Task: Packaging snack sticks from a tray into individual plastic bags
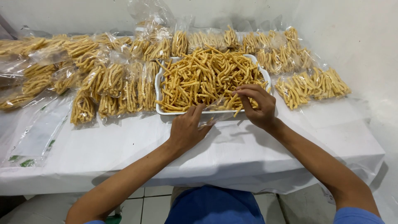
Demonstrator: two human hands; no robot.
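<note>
The left hand [186, 128] covers the near rim of the white tray [159, 83] at the centre, and its fingers [198, 111] hide part of the clear bag [215, 108]. At the left edge, the filled packets [16, 89] are cut off. The bottom edge cuts both elbows. How many sticks the right hand [257, 103] pinches is too small to tell.

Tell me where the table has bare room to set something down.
Bare white table runs along the near edge, between the flat empty bags at far left and the left hand. More lies right of the right hand, below the filled bags. The back is crowded: the tray and packed bags fill it.
</note>
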